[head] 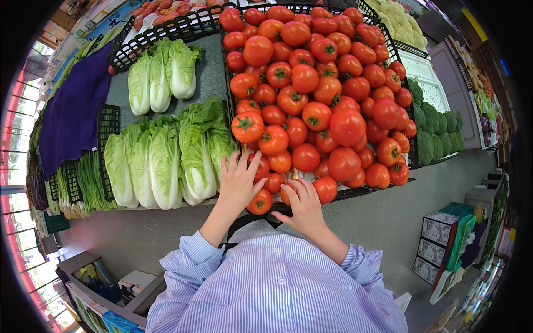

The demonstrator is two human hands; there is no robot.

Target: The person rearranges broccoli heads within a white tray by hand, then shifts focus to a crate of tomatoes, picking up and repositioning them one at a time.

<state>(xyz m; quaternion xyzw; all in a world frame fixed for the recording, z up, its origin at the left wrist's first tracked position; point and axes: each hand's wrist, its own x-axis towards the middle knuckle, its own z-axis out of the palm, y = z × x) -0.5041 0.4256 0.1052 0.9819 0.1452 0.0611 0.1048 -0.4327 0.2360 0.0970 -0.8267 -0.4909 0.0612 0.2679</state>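
Red tomatoes (305,78) are heaped in a black plastic crate (228,89) before me. My left hand (240,177) is at the heap's front left corner, fingers spread over a tomato (260,167) that it partly covers. Just below its thumb lies a tomato with a green calyx (259,201). My right hand (306,206) reaches over the front edge, its fingertips against a tomato (286,192) mostly hidden behind them. The right thumb stands apart from the fingers, and no firm grip shows. Another tomato (325,190) sits right of those fingers.
Chinese cabbages (163,166) stand in a row to the left, with more behind (160,79). Broccoli (433,129) and cauliflower (395,23) are on the right. A purple cloth (77,104) covers produce at far left. Stacked boxes (433,249) stand at right.
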